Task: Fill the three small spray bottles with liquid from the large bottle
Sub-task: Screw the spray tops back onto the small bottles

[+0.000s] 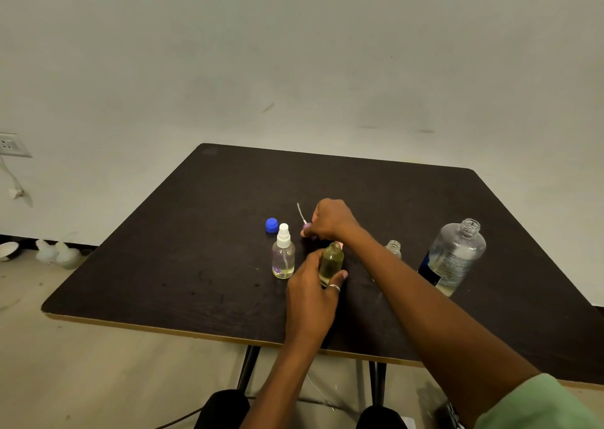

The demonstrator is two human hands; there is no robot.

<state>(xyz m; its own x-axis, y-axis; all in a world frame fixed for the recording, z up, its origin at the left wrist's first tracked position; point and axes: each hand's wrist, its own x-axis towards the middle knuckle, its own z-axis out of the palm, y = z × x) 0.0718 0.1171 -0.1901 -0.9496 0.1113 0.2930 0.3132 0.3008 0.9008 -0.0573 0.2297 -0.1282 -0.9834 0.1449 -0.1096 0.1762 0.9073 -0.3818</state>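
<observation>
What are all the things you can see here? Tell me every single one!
table: one, dark brown, middle
big bottle: one, clear, open, right side of the table
blue cap: one, blue, on the table behind the closed spray bottle
closed spray bottle: one, clear with a white top, left of the hands
held small bottle: one, clear with yellowish liquid, open
far small bottle: one, clear, open, behind the right forearm
spray top: one, pale, with a thin tube
wall socket: one, white, left wall
left hand: grips the held small bottle
right hand: pinches the spray top
</observation>
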